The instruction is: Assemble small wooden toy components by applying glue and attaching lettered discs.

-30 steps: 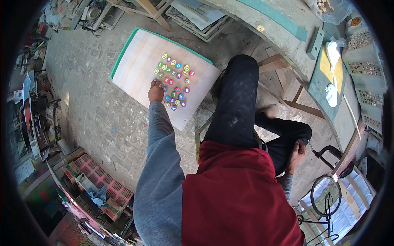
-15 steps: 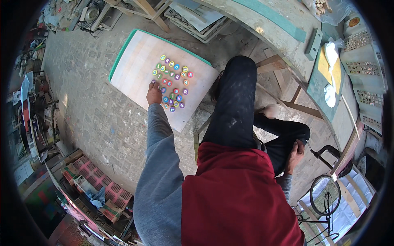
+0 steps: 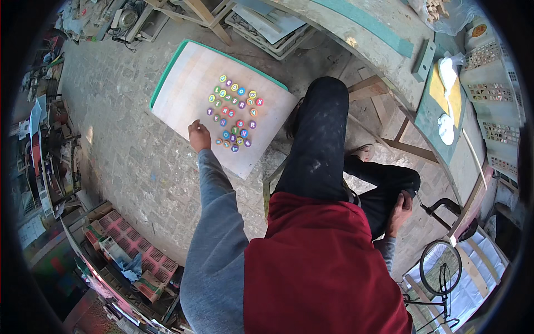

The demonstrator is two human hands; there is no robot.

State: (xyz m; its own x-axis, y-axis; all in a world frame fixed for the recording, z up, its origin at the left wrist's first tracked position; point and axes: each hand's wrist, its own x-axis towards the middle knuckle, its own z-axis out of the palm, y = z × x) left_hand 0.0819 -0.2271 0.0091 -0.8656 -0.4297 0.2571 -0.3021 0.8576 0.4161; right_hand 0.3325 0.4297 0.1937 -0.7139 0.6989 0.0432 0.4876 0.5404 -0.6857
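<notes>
Small round coloured letter discs (image 3: 239, 124) lie in uneven rows on a pale board (image 3: 183, 83) with a green edge, ahead and to the left of me. My left hand (image 3: 199, 137) hovers at the board's near-left edge, just left of the discs. Its fingers are loosely bent and slightly apart, and I see nothing in them. A purple disc (image 3: 209, 111) at the left end of one row is the one nearest to it. My right hand (image 3: 401, 208) rests on my bent right knee (image 3: 409, 181), fingers laid along the dark trousers and holding nothing.
A workbench (image 3: 384, 58) curves along the right, bearing a yellow sheet (image 3: 436, 92) and a white plastic piece. A grey crate (image 3: 278, 47) stands beyond the board. Pink perforated trays (image 3: 139, 245) sit on a shelf at lower left. A small bicycle model (image 3: 442, 273) stands at lower right.
My left hand has drawn back leftward and toward me from the left end of a disc row. The purple disc it covered now shows, let go. My right hand is unmoved.
</notes>
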